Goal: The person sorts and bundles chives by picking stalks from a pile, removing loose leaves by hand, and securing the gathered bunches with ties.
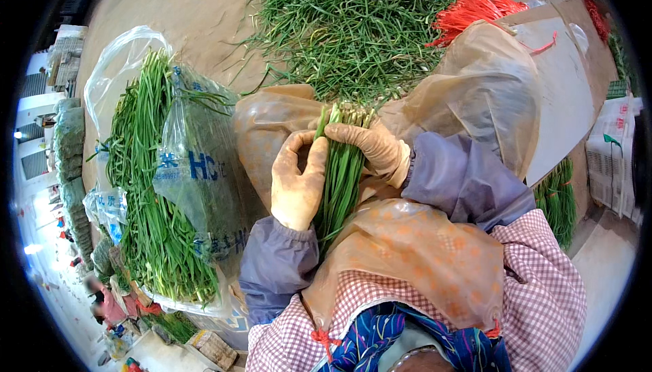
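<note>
My right hand (369, 148), in a soiled, tan rubber glove, is closed around a bundle of long green stalks (340, 178), probably garlic chives, with pale cut ends pointing away from me. My left hand (300, 176), gloved the same way, pinches a stalk at the bundle's left edge between thumb and forefinger. The bundle's leafy part hangs down towards my lap, over a translucent plastic apron (407, 234). To the left, an open printed plastic bag (209, 168) holds a large mass of similar stalks (147, 168).
A loose heap of green stalks (351, 20) covers the floor ahead. Red plastic ties (476, 13) lie on a pale board (555, 87) at the right. Tied green bundles (558, 204) stand beneath it, near a white crate (614, 153). People (109, 303) are far off at lower left.
</note>
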Tool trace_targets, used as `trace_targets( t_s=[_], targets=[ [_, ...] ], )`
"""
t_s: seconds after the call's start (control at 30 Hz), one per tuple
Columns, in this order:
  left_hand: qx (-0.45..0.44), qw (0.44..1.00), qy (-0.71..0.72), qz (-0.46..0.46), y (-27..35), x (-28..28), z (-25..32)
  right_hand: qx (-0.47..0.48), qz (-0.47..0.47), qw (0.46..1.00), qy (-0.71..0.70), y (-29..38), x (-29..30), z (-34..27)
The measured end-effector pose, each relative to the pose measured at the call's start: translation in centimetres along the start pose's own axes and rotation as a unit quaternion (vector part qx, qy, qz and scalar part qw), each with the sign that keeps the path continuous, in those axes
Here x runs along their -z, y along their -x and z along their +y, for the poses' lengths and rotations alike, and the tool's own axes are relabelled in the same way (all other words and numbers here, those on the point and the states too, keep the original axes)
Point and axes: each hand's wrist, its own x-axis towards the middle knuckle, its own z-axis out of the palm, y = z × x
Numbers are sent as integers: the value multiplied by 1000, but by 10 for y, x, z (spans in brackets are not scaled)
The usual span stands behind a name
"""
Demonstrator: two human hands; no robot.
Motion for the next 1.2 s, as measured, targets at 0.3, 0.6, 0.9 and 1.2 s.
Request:
trace_targets(
  t_s=[0.3, 0.6, 0.9, 1.2],
  targets=[
    [147, 882, 280, -351, -12, 8, 1, -58, -60, 995, 46, 15, -8, -17],
    [308, 868, 297, -253, 2, -17, -10, 88, 94, 938, 321, 8, 0, -27],
    [274, 820, 423, -271, 1, -7, -21, 122, 249, 886, 371, -27, 36, -93],
    [288, 816, 409, -289, 2, -6, -21, 182, -54, 787, 587, -21, 12, -45]
  ],
)
